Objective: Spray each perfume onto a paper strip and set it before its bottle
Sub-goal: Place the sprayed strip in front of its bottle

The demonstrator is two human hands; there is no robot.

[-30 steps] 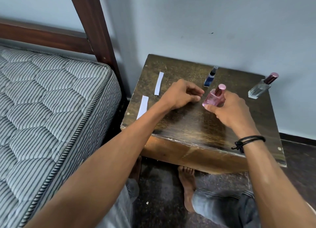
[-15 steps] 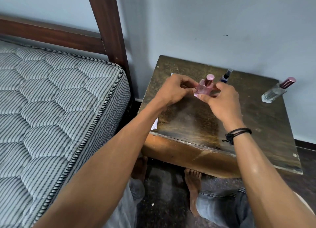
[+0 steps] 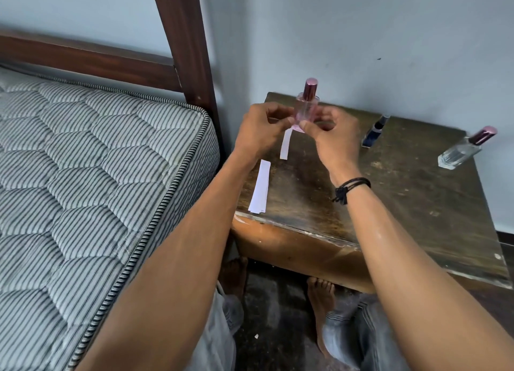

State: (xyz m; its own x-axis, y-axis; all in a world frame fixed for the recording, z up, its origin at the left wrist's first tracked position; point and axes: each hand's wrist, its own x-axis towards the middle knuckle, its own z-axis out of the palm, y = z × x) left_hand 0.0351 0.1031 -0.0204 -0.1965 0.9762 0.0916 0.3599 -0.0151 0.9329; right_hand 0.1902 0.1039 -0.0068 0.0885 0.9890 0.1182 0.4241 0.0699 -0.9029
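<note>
I hold a pink perfume bottle [image 3: 306, 110] with a dark pink cap upright above the back left of the dark wooden table [image 3: 389, 203]. My right hand [image 3: 331, 137] grips its base from the right, and my left hand [image 3: 262, 131] pinches its lower left side. Below my hands a white paper strip [image 3: 286, 145] lies on the table, its upper end hidden by my fingers. A small stack of paper strips [image 3: 260, 188] lies at the table's front left corner. A dark blue bottle [image 3: 374, 132] and a clear bottle with a pink cap [image 3: 461, 153] stand along the back.
A striped mattress [image 3: 97, 189] on a dark wooden bed frame [image 3: 183, 42] borders the table's left side. A pale wall rises right behind the table. My bare feet [image 3: 319, 309] and knees are under the table's front edge.
The pink bottle has been lifted off the table and carried left and back, now upright between both hands. My left hand closed onto it. The view shifted left.
</note>
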